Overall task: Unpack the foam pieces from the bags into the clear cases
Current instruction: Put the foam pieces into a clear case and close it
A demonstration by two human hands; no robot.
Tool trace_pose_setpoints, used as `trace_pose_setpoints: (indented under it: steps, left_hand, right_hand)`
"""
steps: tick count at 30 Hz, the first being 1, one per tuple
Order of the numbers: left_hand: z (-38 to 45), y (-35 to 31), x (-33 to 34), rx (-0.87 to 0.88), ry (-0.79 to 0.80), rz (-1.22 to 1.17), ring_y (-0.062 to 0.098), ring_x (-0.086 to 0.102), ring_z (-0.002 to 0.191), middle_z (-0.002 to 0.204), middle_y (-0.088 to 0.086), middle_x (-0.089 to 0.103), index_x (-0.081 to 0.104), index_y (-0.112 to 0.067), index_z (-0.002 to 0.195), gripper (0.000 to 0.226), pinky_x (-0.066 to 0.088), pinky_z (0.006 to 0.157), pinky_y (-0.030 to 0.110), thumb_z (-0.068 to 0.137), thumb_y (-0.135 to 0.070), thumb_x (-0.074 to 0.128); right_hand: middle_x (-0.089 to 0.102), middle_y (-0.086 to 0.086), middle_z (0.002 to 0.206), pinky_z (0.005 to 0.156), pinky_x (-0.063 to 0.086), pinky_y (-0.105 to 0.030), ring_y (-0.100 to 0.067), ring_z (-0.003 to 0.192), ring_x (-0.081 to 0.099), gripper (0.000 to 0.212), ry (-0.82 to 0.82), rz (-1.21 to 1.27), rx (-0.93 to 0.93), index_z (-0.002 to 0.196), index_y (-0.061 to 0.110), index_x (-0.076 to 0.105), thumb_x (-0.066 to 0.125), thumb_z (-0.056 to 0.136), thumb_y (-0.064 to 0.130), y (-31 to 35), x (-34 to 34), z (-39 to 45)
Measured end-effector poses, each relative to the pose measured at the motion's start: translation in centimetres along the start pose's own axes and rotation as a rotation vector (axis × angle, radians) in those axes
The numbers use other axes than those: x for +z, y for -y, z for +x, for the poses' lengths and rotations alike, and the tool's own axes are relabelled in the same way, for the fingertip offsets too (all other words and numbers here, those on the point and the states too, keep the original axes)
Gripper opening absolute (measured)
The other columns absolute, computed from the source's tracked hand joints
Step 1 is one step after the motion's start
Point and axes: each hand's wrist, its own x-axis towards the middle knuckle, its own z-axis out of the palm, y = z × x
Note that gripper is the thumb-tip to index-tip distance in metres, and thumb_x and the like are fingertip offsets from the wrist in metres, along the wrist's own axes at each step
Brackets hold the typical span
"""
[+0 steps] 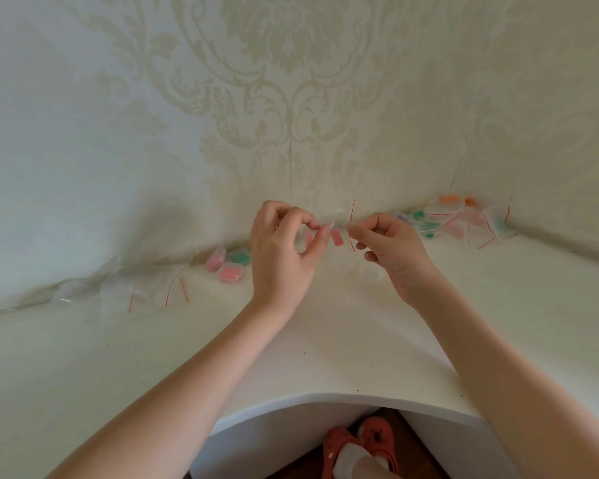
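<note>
At frame centre, seen from the head camera, the left hand (284, 247) and right hand (388, 247) hold a small clear zip bag (339, 233) raised above the white tabletop (325, 340). Each hand pinches one side of the bag's mouth between thumb and fingertips, the other fingers loosely curled. A pink foam piece (337, 238) hangs inside, between the two pinches and just below them, its long axis near upright. Both hands look equally near it; the mouth probably has to be pulled apart sideways first. Filled clear cases (229, 267) lie at middle left, empty bags (159, 292) further left. Unopened bags (464, 223) are piled at middle right.
</note>
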Motion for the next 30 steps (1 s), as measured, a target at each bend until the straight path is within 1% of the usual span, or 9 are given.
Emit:
trace_pose_setpoints:
  steps: [4,6,8,11,15,18,23,26,30]
  left_hand:
    - [-0.1,-0.5,0.0,-0.004,0.107,-0.128,0.009,0.046,0.062,0.078,-0.001,0.050,0.058,-0.005,0.077,0.019,0.038,0.056,0.016,0.082,-0.021,0.069]
    - [-0.2,-0.8,0.1,-0.131,0.216,-0.227,0.011,0.054,0.062,0.072,-0.003,0.057,0.058,-0.010,0.079,0.018,0.043,0.051,0.020,0.082,-0.022,0.071]
    - [-0.4,-1.3,0.0,-0.349,0.313,-0.336,0.011,0.061,0.063,0.067,-0.004,0.063,0.058,-0.012,0.080,0.017,0.050,0.047,0.027,0.083,-0.022,0.071]
    - [-0.4,-1.4,0.2,-0.606,0.366,-0.508,0.017,0.066,0.062,0.065,0.001,0.066,0.058,-0.010,0.080,0.017,0.055,0.049,0.032,0.083,-0.021,0.071]
    - [-0.3,-1.2,0.5,-0.806,0.382,-0.590,0.021,0.067,0.062,0.072,0.015,0.066,0.057,-0.005,0.075,0.015,0.057,0.056,0.033,0.086,-0.012,0.066]
    - [-0.2,-1.3,0.5,-0.900,0.377,-0.590,0.024,0.069,0.063,0.071,0.014,0.068,0.058,-0.003,0.076,0.015,0.058,0.060,0.031,0.088,-0.011,0.062]
    - [-0.1,-0.9,0.5,-0.894,0.374,-0.644,0.015,0.068,0.060,0.064,0.004,0.069,0.061,-0.001,0.080,0.018,0.057,0.057,0.026,0.092,-0.015,0.059]
    - [-0.3,-0.7,0.6,-0.759,0.394,-0.526,0.013,0.066,0.058,0.064,-0.001,0.067,0.059,-0.006,0.077,0.020,0.054,0.055,0.025,0.094,-0.015,0.056]
    - [-0.9,-1.0,0.6,-0.614,0.516,-0.373,0.009,0.060,0.056,0.063,-0.004,0.063,0.056,-0.012,0.073,0.030,0.048,0.053,0.022,0.099,-0.019,0.043]
  right_hand:
    - [0.060,0.002,0.061,0.057,0.038,-0.017,-0.003,0.056,0.053,0.022,0.050,-0.023,-0.064,0.066,0.015,0.056,0.068,0.084,0.013,0.1,0.2,-0.3]
    - [0.062,0.000,0.061,0.055,0.037,-0.016,-0.004,0.056,0.052,0.021,0.095,-0.088,-0.099,0.066,0.014,0.057,0.066,0.084,0.008,-0.1,0.5,-0.4]
    - [0.064,-0.004,0.062,0.057,0.036,-0.019,-0.008,0.058,0.050,0.020,0.120,-0.148,-0.119,0.065,0.014,0.058,0.066,0.083,0.007,-0.4,0.6,-0.3]
    - [0.063,-0.014,0.067,0.061,0.037,-0.024,-0.014,0.066,0.051,0.019,0.135,-0.209,-0.169,0.067,0.007,0.060,0.069,0.082,0.013,-0.6,0.5,-0.4]
    - [0.061,0.009,0.059,0.059,0.037,-0.010,-0.003,0.060,0.051,0.024,0.123,-0.335,-0.276,0.061,0.016,0.059,0.073,0.079,0.009,-0.6,0.6,-0.7]
    - [0.065,0.004,0.061,0.058,0.038,-0.010,-0.006,0.062,0.053,0.021,0.143,-0.365,-0.273,0.062,0.016,0.061,0.075,0.078,0.011,-0.7,0.8,-0.8]
    - [0.064,-0.006,0.064,0.054,0.037,-0.013,-0.007,0.057,0.051,0.022,0.119,-0.295,-0.244,0.067,0.015,0.057,0.067,0.086,0.014,-0.4,0.7,-0.7]
    - [0.057,0.000,0.061,0.053,0.038,-0.016,-0.006,0.054,0.048,0.022,0.105,-0.287,-0.214,0.073,0.016,0.049,0.058,0.092,0.013,-0.7,1.1,-0.7]
    - [0.053,0.003,0.061,0.055,0.040,-0.026,-0.009,0.054,0.045,0.019,0.121,-0.400,-0.263,0.078,0.011,0.043,0.047,0.096,0.014,-1.1,1.7,-1.4]
